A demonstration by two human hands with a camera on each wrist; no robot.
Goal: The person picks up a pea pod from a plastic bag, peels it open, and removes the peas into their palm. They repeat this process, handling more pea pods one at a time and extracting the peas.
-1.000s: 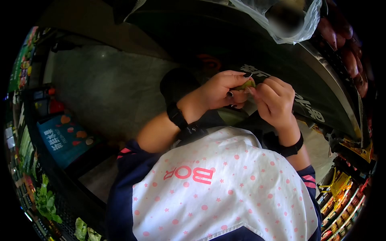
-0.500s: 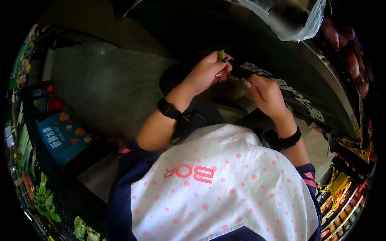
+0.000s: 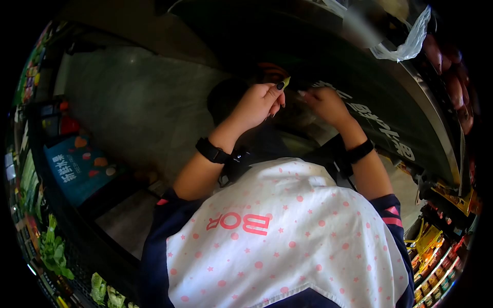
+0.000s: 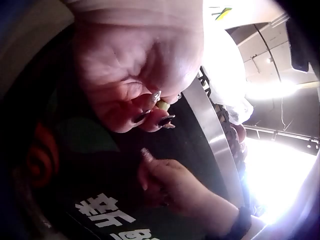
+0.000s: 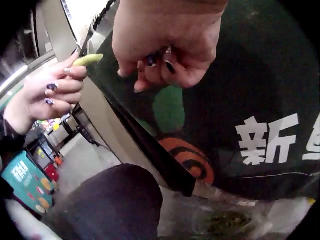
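My left hand (image 3: 258,105) pinches a small, slender yellow-green pod-like piece (image 5: 90,60) between thumb and fingers. One end of it sticks out past the thumb, and the rest is hidden in the grip. My right hand (image 3: 328,105) hangs a short way to the right, apart from the piece. Its fingers curl toward the palm in the right wrist view, and nothing shows between them. Below the hands lies a clear plastic bag (image 5: 200,220) with dark green bits (image 5: 230,220) in it.
A dark stand panel (image 3: 359,82) with white characters rises just beyond the hands, topped by a metal edge (image 3: 431,102). A white plastic bag (image 3: 405,49) and reddish-purple produce (image 3: 454,87) sit above. Leafy greens (image 3: 54,249) and a teal sign (image 3: 79,167) are on the left.
Both hands were together at a green piece, then drew apart. Half a second ago the right fingertips held a green bit; now none shows there. The left hand still holds its piece.
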